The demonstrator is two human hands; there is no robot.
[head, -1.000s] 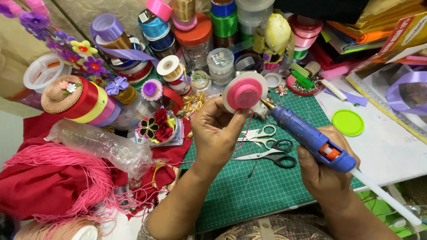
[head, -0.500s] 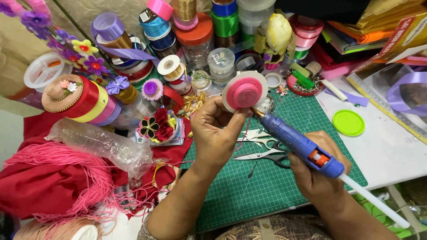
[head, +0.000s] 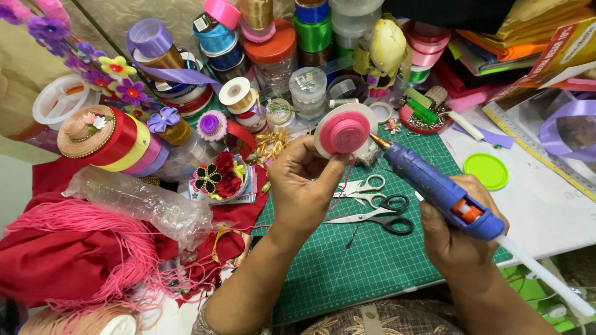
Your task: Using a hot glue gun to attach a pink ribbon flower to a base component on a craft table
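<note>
nearest the camera, the right hand (head: 459,239) is wrapped around the grip of a blue plastic glue gun (head: 437,189), a pale glue stick jutting out behind it; the gun is angled up and to the left so its brass-coloured nozzle meets the edge of the piece held in the other hand. the left hand (head: 304,186) is raised off the table, fingers and thumb pinching from below a white disc covered with a coil of pink cord (head: 344,131), face turned to the camera, apparently so the coil's edge is open to the nozzle. a loose end of pink cord hangs down from it over the palm.

under both hands lies a green gridded cutting mat (head: 347,273), flat and matte. on it, just beyond the wrists, rest black-handled scissors (head: 379,218) and smaller white-handled scissors (head: 366,186), blades pointing left, close to the hands.

to the left sit a crumpled clear plastic bag (head: 136,201), a fuzzy heap of pink cord (head: 87,248) and red cloth. to the right, a round bright green lid (head: 487,171) lies on the white table.

farthest back, glossy satin ribbon spools (head: 217,31) in purple, blue, pink, gold and green are stacked beside clear jars.
</note>
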